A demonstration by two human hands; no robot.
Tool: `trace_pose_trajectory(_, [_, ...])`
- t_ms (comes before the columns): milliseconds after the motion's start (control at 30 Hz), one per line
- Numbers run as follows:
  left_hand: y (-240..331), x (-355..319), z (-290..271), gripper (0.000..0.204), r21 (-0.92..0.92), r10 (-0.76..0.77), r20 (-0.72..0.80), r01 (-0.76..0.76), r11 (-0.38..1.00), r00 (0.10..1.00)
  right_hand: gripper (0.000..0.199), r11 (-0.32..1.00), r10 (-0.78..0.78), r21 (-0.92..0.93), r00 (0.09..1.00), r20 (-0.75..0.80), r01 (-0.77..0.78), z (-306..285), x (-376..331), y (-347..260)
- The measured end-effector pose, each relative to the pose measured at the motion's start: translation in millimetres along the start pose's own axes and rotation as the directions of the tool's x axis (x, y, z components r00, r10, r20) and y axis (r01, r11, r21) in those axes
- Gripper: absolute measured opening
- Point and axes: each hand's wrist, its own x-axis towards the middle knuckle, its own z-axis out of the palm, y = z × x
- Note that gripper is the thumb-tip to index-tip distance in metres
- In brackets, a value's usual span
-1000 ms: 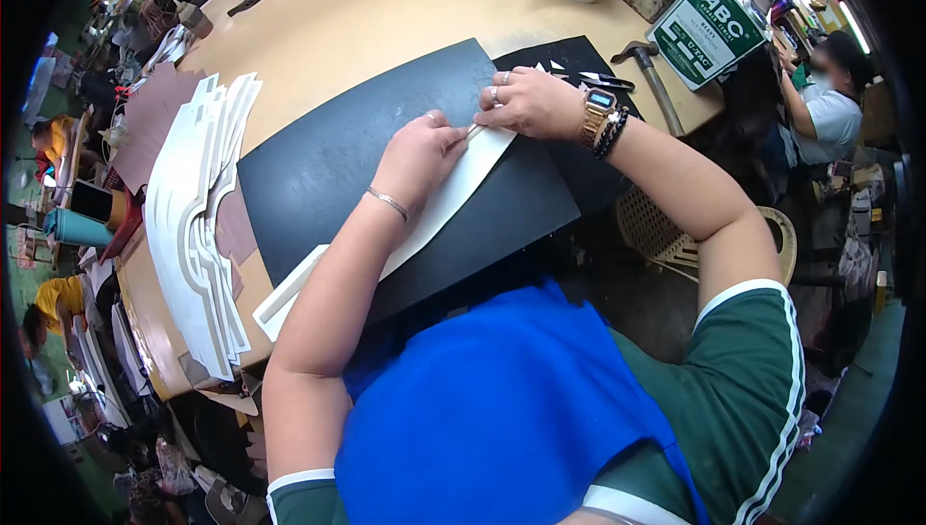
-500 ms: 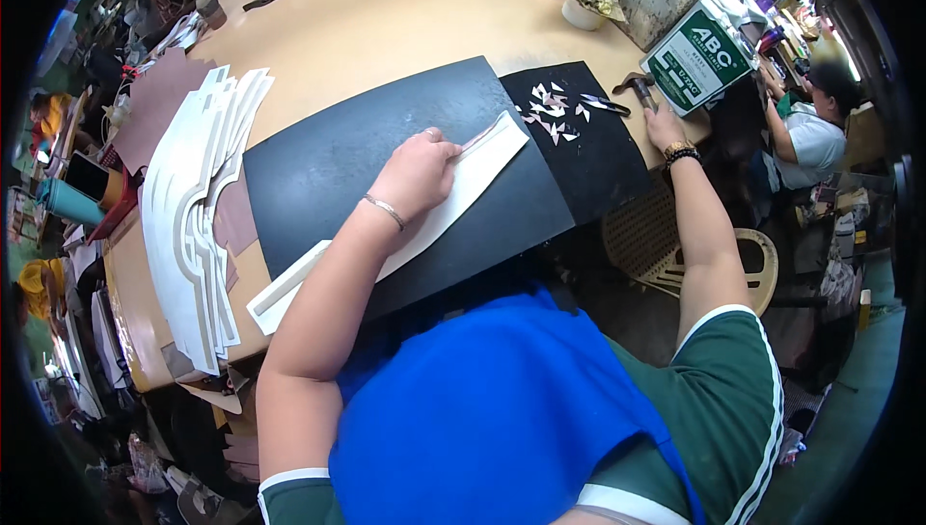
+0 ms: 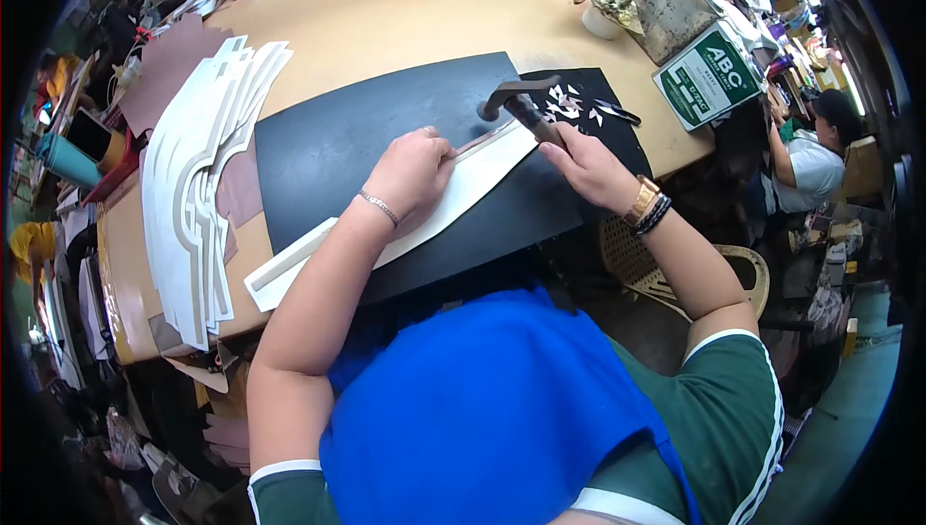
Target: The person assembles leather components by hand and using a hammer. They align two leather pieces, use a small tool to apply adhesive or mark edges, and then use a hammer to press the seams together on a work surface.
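My right hand [image 3: 596, 170] is wrapped round the handle of a hammer [image 3: 526, 108]; its dark head is over the far right end of a long white piece [image 3: 471, 181]. The piece lies slanted across a black board [image 3: 338, 149], with a narrow mauve strip along its upper edge. My left hand [image 3: 413, 173] is closed on that edge, fingertips pinched together; the hand and forearm hide the middle of the piece. Whether the hammer touches the piece, I cannot tell.
Left of the board lies a stack of white curved pieces [image 3: 183, 197]. Small pale scraps [image 3: 571, 101] and dark snips [image 3: 619, 112] rest on a second black sheet [image 3: 617, 144]. A green-and-white can [image 3: 709, 77] stands at the table's right edge; a person [image 3: 815, 154] sits beyond.
My right hand has lifted the hammer from beside the can and brought it left over the white piece. My left hand stays on the piece's edge. The view has shifted slightly.
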Motion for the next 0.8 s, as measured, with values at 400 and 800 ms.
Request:
trace_pose_trajectory(400, [-13,-13,-8,0.021,-0.016,-0.007,0.048,0.008,1.000,0.999,0.025,1.000,-0.020,-0.022,0.996,0.087,0.022,11,3,-29])
trace_pose_trajectory(800, [-13,-30,-9,0.019,0.020,-0.106,-0.071,0.108,0.994,0.992,0.034,0.999,-0.029,-0.028,0.986,0.162,0.034,18,5,-57])
